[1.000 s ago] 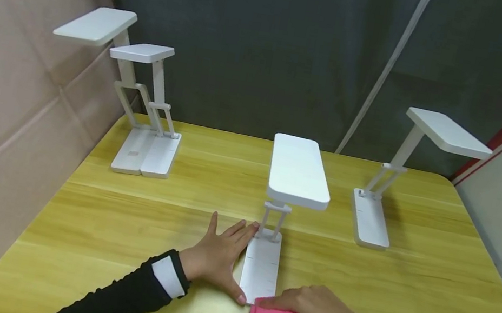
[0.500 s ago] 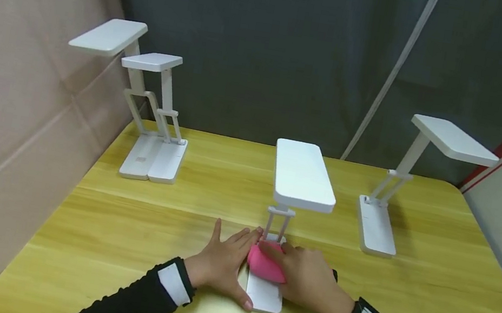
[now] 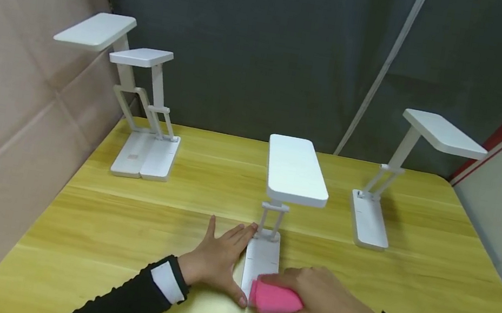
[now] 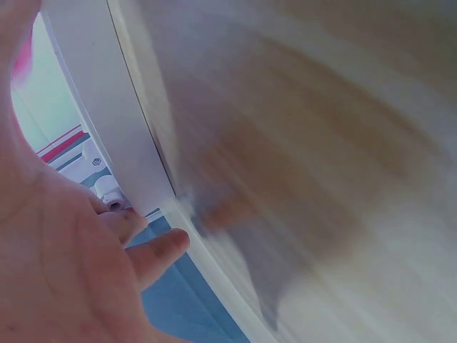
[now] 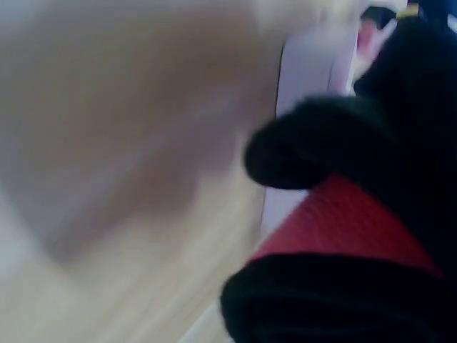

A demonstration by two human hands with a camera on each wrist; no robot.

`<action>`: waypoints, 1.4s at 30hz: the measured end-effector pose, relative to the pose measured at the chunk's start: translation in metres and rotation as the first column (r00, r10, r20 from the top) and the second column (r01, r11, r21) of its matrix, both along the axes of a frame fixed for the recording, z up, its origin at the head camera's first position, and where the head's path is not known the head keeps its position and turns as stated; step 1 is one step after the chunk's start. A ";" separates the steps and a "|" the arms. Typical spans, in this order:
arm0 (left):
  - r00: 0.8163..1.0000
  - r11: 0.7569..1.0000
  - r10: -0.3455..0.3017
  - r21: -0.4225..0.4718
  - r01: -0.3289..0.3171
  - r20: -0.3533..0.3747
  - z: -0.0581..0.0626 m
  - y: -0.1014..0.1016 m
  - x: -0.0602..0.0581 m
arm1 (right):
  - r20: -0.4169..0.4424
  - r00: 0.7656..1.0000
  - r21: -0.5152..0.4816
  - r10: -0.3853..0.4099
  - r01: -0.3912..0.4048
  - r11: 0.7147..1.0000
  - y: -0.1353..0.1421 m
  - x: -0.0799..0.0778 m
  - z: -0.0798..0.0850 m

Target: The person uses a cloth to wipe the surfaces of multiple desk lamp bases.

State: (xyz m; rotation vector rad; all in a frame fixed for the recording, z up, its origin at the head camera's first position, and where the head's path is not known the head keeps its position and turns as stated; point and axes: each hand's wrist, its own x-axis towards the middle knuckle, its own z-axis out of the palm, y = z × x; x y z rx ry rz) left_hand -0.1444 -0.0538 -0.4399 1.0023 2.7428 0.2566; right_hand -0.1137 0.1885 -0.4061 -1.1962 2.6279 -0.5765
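Note:
A white folding desk lamp (image 3: pixel 298 172) with a flat rectangular head stands upright in the middle of the table, in the head view. My left hand (image 3: pixel 216 263) is spread along the left side of its base (image 3: pixel 262 257), fingertips by the hinge and thumb at the near corner. My right hand (image 3: pixel 331 303) grips a folded pink cloth (image 3: pixel 275 298), which lies over the base's near right corner. The left wrist view shows straight fingers beside the base edge (image 4: pixel 107 93). In the right wrist view the cloth (image 5: pixel 343 229) shows red between dark, shadowed fingers.
Two more white lamps (image 3: pixel 159 156) stand side by side at the back left of the wooden table (image 3: pixel 118 245). Another lamp (image 3: pixel 371 222) stands at the right. A dark curtain (image 3: pixel 248 46) hangs behind, with a pale cloth wall (image 3: pixel 9 129) on the left.
My right hand moved the pink cloth from the near end up the base towards the hinge, then back to the near end. The left hand stayed at the base's left side.

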 end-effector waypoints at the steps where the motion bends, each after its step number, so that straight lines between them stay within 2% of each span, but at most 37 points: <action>1: 1.000 1.000 0.001 0.004 -0.001 0.003 0.000 0.000 0.000 | -0.023 1.000 -0.001 -0.018 0.018 1.000 0.002 -0.007 0.001; 3: 1.000 1.000 0.004 0.005 -0.004 0.006 0.000 -0.001 -0.001 | -0.118 0.991 0.012 -0.067 0.069 0.998 0.004 -0.021 0.000; 6: 1.000 1.000 -0.001 -0.002 0.001 0.004 0.000 -0.001 -0.001 | -0.285 0.952 0.049 -0.112 0.131 0.990 0.005 -0.035 -0.007; 9: 1.000 1.000 -0.010 -0.010 0.010 -0.001 0.000 0.000 0.000 | -0.331 0.936 0.069 -0.123 0.154 0.986 0.008 -0.038 -0.017; 13: 1.000 1.000 -0.011 -0.012 0.011 -0.010 0.002 -0.001 0.000 | -0.259 0.956 0.052 -0.137 0.155 0.987 0.012 -0.031 -0.025; 17: 1.000 1.000 -0.006 -0.008 0.006 -0.022 0.002 -0.001 0.001 | -0.167 0.978 0.014 -0.123 0.127 0.992 0.016 -0.018 -0.025; 21: 1.000 1.000 -0.009 0.006 0.010 -0.021 0.002 -0.001 0.001 | -0.067 0.996 -0.050 -0.053 0.049 0.998 0.021 0.000 -0.026; 24: 1.000 1.000 -0.010 0.012 0.010 -0.015 0.002 -0.001 0.001 | -0.005 0.999 -0.083 0.046 -0.046 0.995 0.025 0.012 -0.025; 26: 1.000 1.000 -0.008 0.012 0.008 -0.011 0.002 -0.001 0.001 | 0.035 0.994 -0.097 0.104 -0.100 0.990 0.028 0.014 -0.022; 28: 1.000 1.000 -0.006 0.015 0.006 -0.006 0.002 -0.001 0.000 | 0.055 0.993 -0.111 0.108 -0.102 0.989 0.032 0.010 -0.017; 30: 1.000 1.000 -0.005 0.020 0.005 -0.004 0.003 -0.001 0.000 | 0.019 0.999 -0.103 0.036 -0.034 0.994 0.036 -0.001 -0.011; 32: 1.000 1.000 -0.006 0.024 0.006 -0.006 0.003 -0.001 0.000 | -0.053 0.993 -0.063 -0.105 0.102 0.993 0.039 -0.017 -0.008; 34: 1.000 1.000 -0.002 0.026 0.002 -0.002 0.004 -0.002 0.000 | -0.130 0.961 0.004 -0.243 0.245 0.969 0.038 -0.033 -0.008; 36: 1.000 1.000 0.005 0.020 -0.005 -0.002 0.003 -0.002 0.000 | -0.205 0.925 0.092 -0.319 0.342 0.935 0.035 -0.048 -0.011; 39: 1.000 1.000 0.008 0.011 -0.008 0.001 0.002 -0.002 0.001 | -0.297 0.898 0.167 -0.324 0.383 0.909 0.027 -0.063 -0.021; 42: 1.000 1.000 0.000 0.010 0.000 -0.001 0.002 -0.001 0.002 | -0.379 0.886 0.195 -0.266 0.358 0.913 0.021 -0.066 -0.028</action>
